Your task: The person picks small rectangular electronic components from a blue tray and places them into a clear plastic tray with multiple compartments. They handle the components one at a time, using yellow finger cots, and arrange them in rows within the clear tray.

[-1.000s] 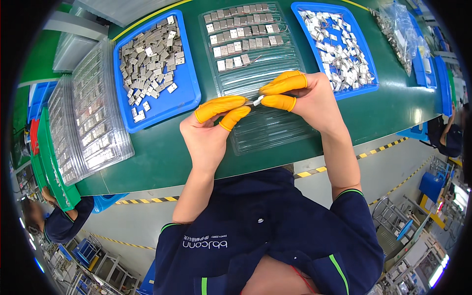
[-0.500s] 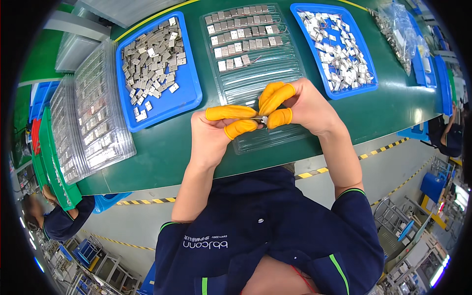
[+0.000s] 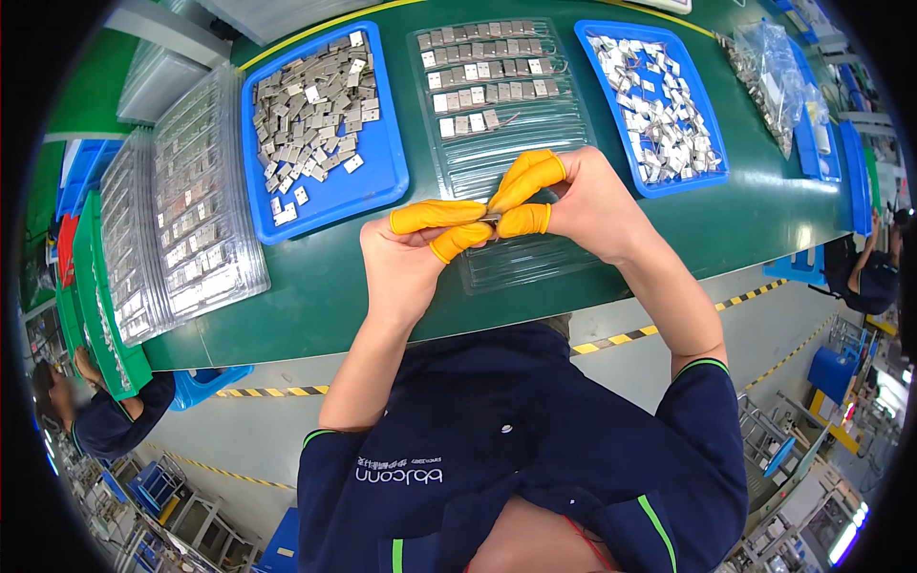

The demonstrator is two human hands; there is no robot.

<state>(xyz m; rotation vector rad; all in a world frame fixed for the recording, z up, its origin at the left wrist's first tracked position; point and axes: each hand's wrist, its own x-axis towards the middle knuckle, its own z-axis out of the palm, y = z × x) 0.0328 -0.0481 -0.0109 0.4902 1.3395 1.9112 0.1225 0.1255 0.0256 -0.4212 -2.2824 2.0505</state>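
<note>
Left hand [image 3: 396, 256] and right hand [image 3: 587, 205] have converged, yellow-covered fingers [image 3: 439, 214] pinching a grey metallic piece [image 3: 491, 218]. Close work seems underway, clear plastic tray [image 3: 465, 168] toward twelve o'clock.

A green table [image 3: 315, 301] stretches across, its surface smooth and slightly shiny. Directly on it, from left to right, lie stacked plastic trays [image 3: 205, 181], a first blue tray [image 3: 379, 181], a long clear tray [image 3: 463, 160] running from far to near, a second blue tray [image 3: 688, 186], and a clear plastic bag [image 3: 772, 86] toward the right end.
</note>
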